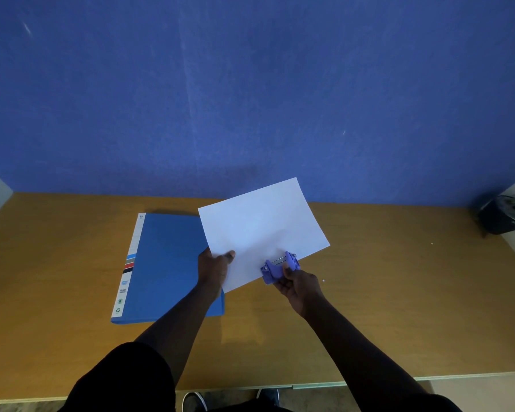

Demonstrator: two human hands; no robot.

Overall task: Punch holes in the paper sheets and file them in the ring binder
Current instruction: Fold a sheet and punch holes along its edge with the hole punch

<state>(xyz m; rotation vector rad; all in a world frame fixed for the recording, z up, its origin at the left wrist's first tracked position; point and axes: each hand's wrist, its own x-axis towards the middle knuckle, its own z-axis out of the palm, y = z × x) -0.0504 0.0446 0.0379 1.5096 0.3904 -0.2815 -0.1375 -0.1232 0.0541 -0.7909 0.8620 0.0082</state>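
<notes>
A white paper sheet (pixel 262 227) is held tilted above the wooden desk. My left hand (pixel 214 267) pinches its lower left corner, thumb on top. A purple hole punch (pixel 280 267) sits on the sheet's near edge, and my right hand (pixel 298 285) grips it from below. A closed blue ring binder (pixel 164 266) with a white striped spine lies flat on the desk to the left, partly under my left hand and the sheet.
The wooden desk (pixel 399 292) runs to a blue partition wall (pixel 250 84) at the back. A dark object (pixel 506 215) stands at the far right corner. The desk's front edge (pixel 309 385) is near me, with shoes below it.
</notes>
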